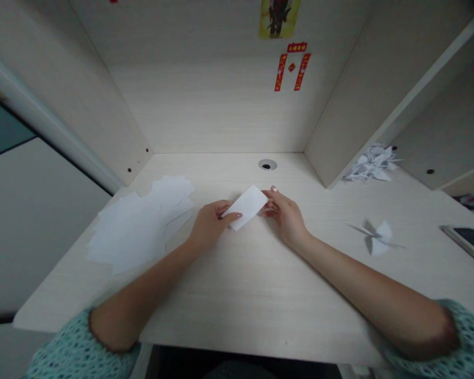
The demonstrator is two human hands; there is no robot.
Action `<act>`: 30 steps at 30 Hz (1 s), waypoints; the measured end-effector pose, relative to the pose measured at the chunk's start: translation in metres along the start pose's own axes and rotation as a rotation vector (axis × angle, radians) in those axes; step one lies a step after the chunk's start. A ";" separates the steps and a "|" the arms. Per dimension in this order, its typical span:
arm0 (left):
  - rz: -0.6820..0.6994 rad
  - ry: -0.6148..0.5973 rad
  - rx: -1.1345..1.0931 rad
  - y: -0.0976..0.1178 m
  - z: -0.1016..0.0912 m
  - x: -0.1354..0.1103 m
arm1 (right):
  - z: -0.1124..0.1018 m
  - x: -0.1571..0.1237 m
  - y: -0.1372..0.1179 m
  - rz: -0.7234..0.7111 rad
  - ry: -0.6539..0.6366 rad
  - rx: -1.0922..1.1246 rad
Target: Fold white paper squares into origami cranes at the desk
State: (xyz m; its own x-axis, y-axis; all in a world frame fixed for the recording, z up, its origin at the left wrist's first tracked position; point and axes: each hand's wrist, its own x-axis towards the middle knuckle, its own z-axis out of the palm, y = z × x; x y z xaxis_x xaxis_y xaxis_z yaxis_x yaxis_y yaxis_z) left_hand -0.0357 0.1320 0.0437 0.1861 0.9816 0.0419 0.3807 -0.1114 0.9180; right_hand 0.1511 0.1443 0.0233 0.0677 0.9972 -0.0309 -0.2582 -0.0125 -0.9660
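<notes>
A small white rectangle of paper [246, 206], apparently folded, is held at a slant above the middle of the desk. My left hand [212, 221] pinches its lower left end, the thumb lying across the top face and the other fingers underneath. At the paper's right corner, my right hand [285, 213] has its fingers curled against the edge; some fingertips are hidden behind the sheet. To the left lies a spread pile of white paper sheets [132, 231]. A folded paper shape with pointed blades, like a pinwheel [377, 237], rests right of my right forearm.
A heap of folded white paper pieces [373, 163] sits at the back right, beyond an upright panel [339, 142]. A phone-like device [472, 239] lies at the right edge. The desk [237, 300] has a round cable hole [267, 165]. Red stickers [299, 68] mark the back wall.
</notes>
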 end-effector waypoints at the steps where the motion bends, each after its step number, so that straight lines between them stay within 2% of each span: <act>1: 0.024 0.025 0.057 0.001 -0.001 0.000 | 0.002 -0.002 0.001 -0.023 -0.035 -0.081; 4: 0.091 0.097 0.261 0.004 -0.004 -0.001 | 0.004 -0.008 0.003 -0.040 -0.130 -0.269; 7: 0.163 0.163 0.333 0.006 -0.007 -0.002 | 0.003 -0.010 0.005 -0.025 -0.162 -0.308; 12: 0.246 0.294 0.089 0.014 -0.007 -0.003 | 0.002 -0.010 0.011 -0.042 -0.193 -0.379; 15: 0.241 0.330 -0.081 0.016 -0.005 -0.002 | 0.004 -0.012 0.014 -0.044 -0.139 -0.329; 17: 0.201 0.288 -0.137 0.014 -0.003 -0.002 | 0.007 -0.014 0.012 -0.008 -0.083 -0.219; 19: 0.133 0.193 -0.132 0.011 0.000 -0.001 | 0.010 -0.018 0.010 0.043 -0.067 -0.109; 22: 0.041 0.097 -0.127 0.006 0.004 -0.003 | 0.015 -0.024 0.009 0.094 -0.141 -0.012; 25: 0.022 0.074 -0.178 0.006 0.006 -0.004 | 0.017 -0.028 0.010 0.083 -0.217 -0.015; 30: -0.040 0.052 -0.303 0.007 0.007 -0.005 | 0.018 -0.033 0.010 0.087 -0.239 -0.098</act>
State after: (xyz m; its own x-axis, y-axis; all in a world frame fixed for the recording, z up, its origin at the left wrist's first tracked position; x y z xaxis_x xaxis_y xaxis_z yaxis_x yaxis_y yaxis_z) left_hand -0.0277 0.1249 0.0471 0.1266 0.9918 0.0162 0.0975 -0.0287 0.9948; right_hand 0.1293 0.1130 0.0194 -0.1836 0.9809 -0.0647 -0.1574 -0.0943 -0.9830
